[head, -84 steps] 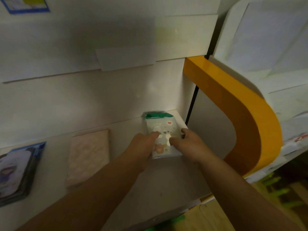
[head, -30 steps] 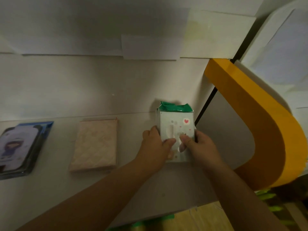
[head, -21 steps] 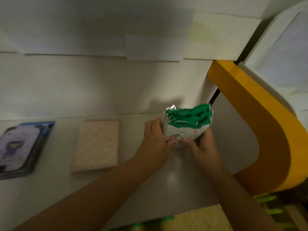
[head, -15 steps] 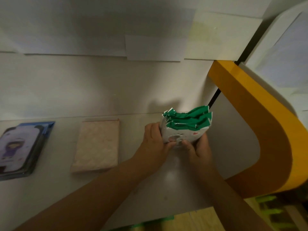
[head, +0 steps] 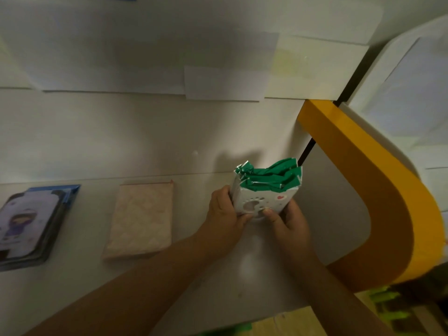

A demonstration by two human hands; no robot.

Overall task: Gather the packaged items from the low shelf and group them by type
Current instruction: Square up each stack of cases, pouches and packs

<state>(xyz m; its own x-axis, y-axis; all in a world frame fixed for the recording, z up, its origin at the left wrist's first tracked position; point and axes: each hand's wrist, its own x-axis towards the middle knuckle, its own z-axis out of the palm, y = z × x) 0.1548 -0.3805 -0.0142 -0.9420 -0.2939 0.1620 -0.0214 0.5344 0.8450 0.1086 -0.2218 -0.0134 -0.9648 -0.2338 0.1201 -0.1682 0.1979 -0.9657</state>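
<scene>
A stack of white packets with green tops (head: 264, 190) stands tilted up on end at the right of the low white shelf (head: 218, 282). My left hand (head: 224, 217) grips the stack's left side. My right hand (head: 289, 223) grips its right side, thumb on the printed front. A flat pink quilted packet (head: 141, 218) lies on the shelf to the left. Further left lies a blue-backed packet with a cartoon figure (head: 31, 224).
A curved orange panel (head: 378, 190) closes the shelf on the right, close to my right hand. The white back wall (head: 145, 137) rises just behind the packets. Wooden floor (head: 286, 323) shows below the shelf's front edge.
The green-topped packets lay flat on the shelf under both hands. Both hands have since raised them upright, so the green tops now face me.
</scene>
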